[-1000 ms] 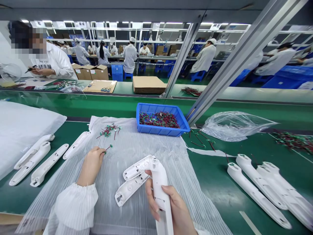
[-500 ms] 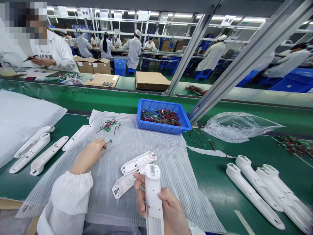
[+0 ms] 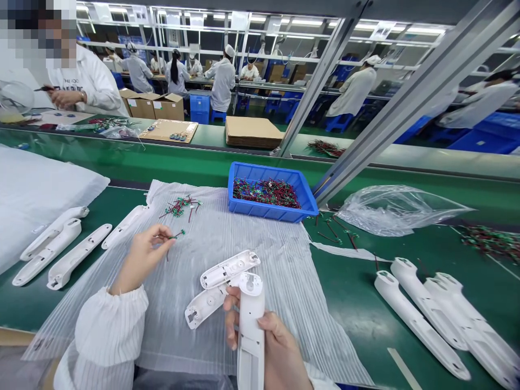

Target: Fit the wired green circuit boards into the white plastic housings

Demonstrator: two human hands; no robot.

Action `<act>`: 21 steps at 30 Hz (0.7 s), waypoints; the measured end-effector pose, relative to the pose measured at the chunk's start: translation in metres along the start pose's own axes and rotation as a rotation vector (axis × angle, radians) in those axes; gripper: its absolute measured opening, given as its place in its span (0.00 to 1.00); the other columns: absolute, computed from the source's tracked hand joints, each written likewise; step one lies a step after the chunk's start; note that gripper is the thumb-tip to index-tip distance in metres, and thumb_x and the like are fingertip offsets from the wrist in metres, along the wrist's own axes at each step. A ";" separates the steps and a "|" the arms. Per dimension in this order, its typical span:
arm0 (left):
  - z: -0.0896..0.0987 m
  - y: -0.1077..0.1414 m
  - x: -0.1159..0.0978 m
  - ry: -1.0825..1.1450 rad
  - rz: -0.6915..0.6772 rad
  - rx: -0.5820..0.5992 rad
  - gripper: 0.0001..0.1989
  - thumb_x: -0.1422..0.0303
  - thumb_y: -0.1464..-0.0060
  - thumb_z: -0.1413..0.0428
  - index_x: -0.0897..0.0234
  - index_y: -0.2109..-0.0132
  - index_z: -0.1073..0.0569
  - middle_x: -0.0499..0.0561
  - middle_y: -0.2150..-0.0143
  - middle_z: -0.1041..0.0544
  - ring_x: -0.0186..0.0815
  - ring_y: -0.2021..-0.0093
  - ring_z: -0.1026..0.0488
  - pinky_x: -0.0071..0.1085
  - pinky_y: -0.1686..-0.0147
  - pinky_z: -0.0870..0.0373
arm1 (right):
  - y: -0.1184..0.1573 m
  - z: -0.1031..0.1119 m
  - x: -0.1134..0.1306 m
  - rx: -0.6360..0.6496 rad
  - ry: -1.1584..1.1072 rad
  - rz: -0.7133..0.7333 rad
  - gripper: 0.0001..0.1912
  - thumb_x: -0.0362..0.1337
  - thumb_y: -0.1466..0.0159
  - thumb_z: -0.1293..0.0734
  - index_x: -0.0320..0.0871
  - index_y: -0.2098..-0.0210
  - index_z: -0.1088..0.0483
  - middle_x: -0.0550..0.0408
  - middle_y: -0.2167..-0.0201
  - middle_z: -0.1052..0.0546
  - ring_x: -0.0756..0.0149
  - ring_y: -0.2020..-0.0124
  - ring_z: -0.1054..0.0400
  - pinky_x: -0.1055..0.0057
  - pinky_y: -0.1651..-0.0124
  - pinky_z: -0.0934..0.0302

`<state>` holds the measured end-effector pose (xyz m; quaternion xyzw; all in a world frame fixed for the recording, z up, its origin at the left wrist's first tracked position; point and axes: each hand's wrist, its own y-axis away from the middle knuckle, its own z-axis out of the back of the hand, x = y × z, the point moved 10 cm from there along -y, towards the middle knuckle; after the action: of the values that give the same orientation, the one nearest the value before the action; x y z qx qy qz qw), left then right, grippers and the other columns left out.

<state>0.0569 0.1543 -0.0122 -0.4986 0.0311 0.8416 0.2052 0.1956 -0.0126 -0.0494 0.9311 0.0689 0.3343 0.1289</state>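
Between thumb and fingers, my left hand (image 3: 148, 250) pinches a small green circuit board with wires (image 3: 179, 234), held just above the foam sheet (image 3: 284, 271). A loose pile of the same wired boards (image 3: 181, 206) lies a little beyond it. My right hand (image 3: 280, 346) grips a white plastic handle shell (image 3: 251, 319), tilted with its rounded, slotted end away from me. Beside that shell, two open white shell halves (image 3: 230, 269) rest on the foam, one partly over the other, with their inner sides up.
A blue bin (image 3: 270, 214) full of wired boards stands behind the foam sheet. White shells lie at the left (image 3: 79, 257) and right (image 3: 422, 325). A clear plastic bag (image 3: 400, 211) sits near a slanted metal post (image 3: 390, 114). Across the bench, a co-worker (image 3: 91, 81) handles something small.
My left hand has lifted slightly and turned, so its pinch on the wired board now shows. The shell in my right hand has shifted slightly left.
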 end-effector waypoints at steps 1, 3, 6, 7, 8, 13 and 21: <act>0.004 0.004 -0.005 0.158 0.031 -0.074 0.11 0.66 0.53 0.47 0.64 0.61 0.33 0.45 0.73 0.32 0.30 0.71 0.31 0.30 0.67 0.32 | -0.001 0.000 -0.001 0.000 -0.005 -0.001 0.18 0.40 0.50 0.39 0.41 0.61 0.28 0.52 0.68 0.30 0.69 0.76 0.39 0.71 0.72 0.46; -0.003 0.014 -0.014 0.416 0.106 -0.116 0.15 0.66 0.55 0.45 0.65 0.58 0.31 0.45 0.74 0.31 0.30 0.75 0.31 0.29 0.73 0.31 | -0.002 -0.002 -0.002 -0.001 -0.009 0.005 0.17 0.40 0.50 0.39 0.41 0.62 0.29 0.53 0.69 0.30 0.68 0.76 0.39 0.71 0.72 0.46; -0.038 0.027 -0.029 0.619 0.226 0.014 0.11 0.66 0.59 0.42 0.68 0.67 0.26 0.48 0.76 0.27 0.31 0.78 0.30 0.27 0.80 0.31 | -0.002 -0.002 0.000 -0.008 0.026 0.048 0.17 0.40 0.49 0.38 0.43 0.61 0.29 0.54 0.69 0.29 0.69 0.76 0.39 0.71 0.71 0.45; -0.051 0.032 -0.034 0.648 0.268 0.072 0.10 0.67 0.60 0.42 0.68 0.69 0.25 0.49 0.78 0.26 0.31 0.79 0.30 0.27 0.80 0.31 | -0.002 -0.002 0.002 -0.013 0.054 0.083 0.17 0.41 0.49 0.38 0.43 0.61 0.30 0.54 0.69 0.29 0.69 0.76 0.39 0.71 0.70 0.46; -0.062 0.037 -0.037 0.662 0.304 0.115 0.09 0.67 0.61 0.42 0.68 0.69 0.25 0.49 0.80 0.26 0.31 0.79 0.30 0.26 0.79 0.30 | -0.001 0.000 0.005 -0.024 0.094 0.121 0.16 0.42 0.49 0.37 0.43 0.62 0.29 0.55 0.69 0.29 0.69 0.76 0.39 0.71 0.69 0.46; -0.084 0.050 -0.047 0.696 0.385 0.107 0.11 0.70 0.62 0.41 0.69 0.67 0.24 0.46 0.84 0.27 0.28 0.83 0.31 0.22 0.81 0.31 | 0.004 0.011 0.014 -0.121 0.294 0.248 0.13 0.43 0.48 0.35 0.45 0.65 0.30 0.55 0.73 0.29 0.66 0.72 0.39 0.70 0.67 0.46; -0.082 0.052 -0.054 0.724 0.421 0.053 0.08 0.73 0.67 0.39 0.69 0.73 0.25 0.43 0.85 0.30 0.27 0.84 0.32 0.20 0.84 0.33 | 0.012 0.014 0.027 -0.206 0.413 0.390 0.18 0.46 0.47 0.35 0.48 0.58 0.33 0.56 0.73 0.31 0.65 0.72 0.39 0.67 0.66 0.45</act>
<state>0.1278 0.0687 -0.0154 -0.7396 0.2243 0.6344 0.0173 0.2252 -0.0210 -0.0399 0.8210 -0.1207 0.5403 0.1395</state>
